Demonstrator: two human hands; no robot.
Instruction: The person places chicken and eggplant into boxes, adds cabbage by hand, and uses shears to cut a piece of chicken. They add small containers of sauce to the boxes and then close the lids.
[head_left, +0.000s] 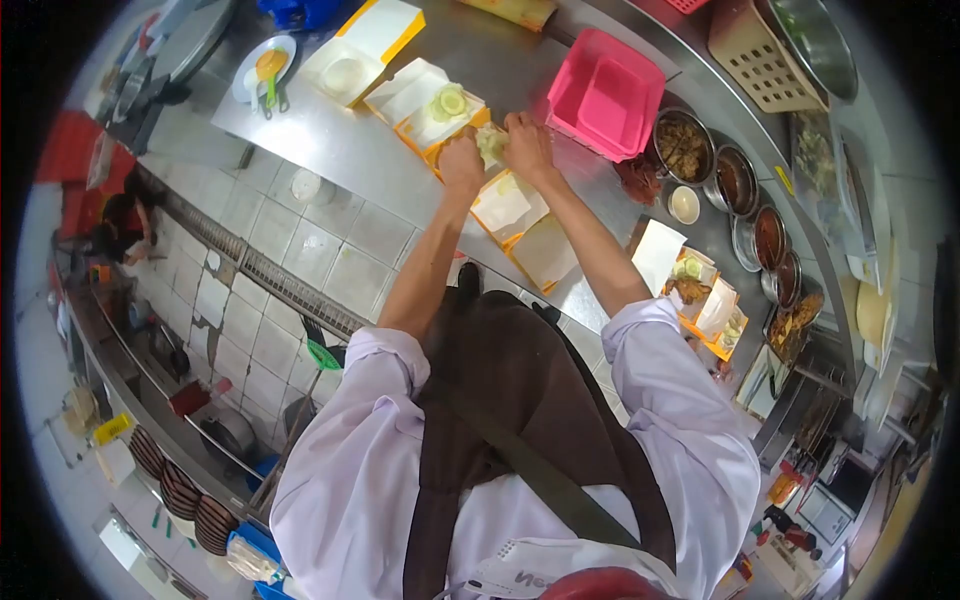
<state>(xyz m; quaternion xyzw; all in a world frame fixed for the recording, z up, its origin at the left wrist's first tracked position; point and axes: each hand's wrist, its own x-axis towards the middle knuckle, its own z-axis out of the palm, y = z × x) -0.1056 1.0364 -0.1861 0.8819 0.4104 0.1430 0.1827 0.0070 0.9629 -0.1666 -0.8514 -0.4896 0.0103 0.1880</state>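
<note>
Pale green lettuce leaves lie between my two hands, over a row of orange-and-white cardboard food boxes. My right hand closes on the leaves from the right. Curled at their left side is my left hand, low by a box's edge; its fingertips are hidden. Just beyond it, an open box contains pale green cucumber slices. Farther left, another box holds a white mound of rice. Nearer my body, two more boxes stand open.
A pink basket stands right of my hands. Metal bowls of sauces and food line the counter's right side, near filled boxes. A plate with utensils sits far left. Another person is low at the left.
</note>
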